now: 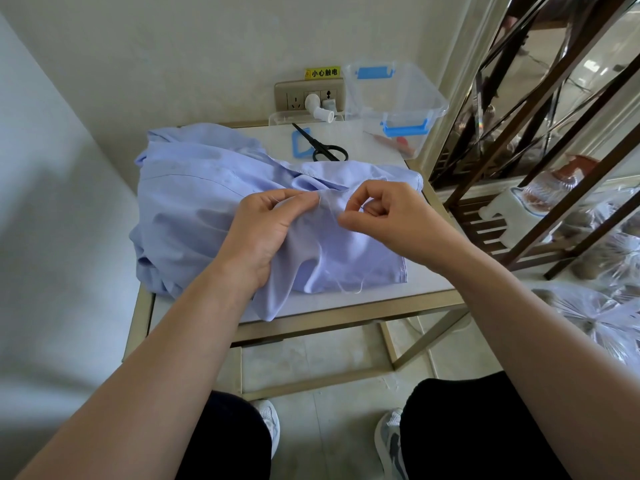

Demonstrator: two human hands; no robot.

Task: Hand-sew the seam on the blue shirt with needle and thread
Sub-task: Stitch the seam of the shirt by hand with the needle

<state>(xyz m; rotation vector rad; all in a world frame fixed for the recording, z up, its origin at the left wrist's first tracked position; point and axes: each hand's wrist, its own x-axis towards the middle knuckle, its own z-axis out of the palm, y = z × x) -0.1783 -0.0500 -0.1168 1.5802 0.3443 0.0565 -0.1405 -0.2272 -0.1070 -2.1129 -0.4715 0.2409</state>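
A light blue shirt [194, 188] lies bunched on the small white table [422, 282]. My left hand [266, 230] pinches a fold of the shirt near its seam, thumb and fingers closed on the cloth. Just to the right, my right hand [388, 216] has its fingers curled, pinching a thin needle with white thread [332, 216] close to the fabric. The thread trails down across the shirt to a loose end [356, 289] near the table's front edge. The needle itself is barely visible.
Black scissors [322, 147] and a blue square frame [300, 144] lie behind the shirt. A white thread spool [320, 107] and a clear plastic box with blue clips [398, 98] stand at the back by the wall socket. A dark shelf rack [540, 150] stands to the right.
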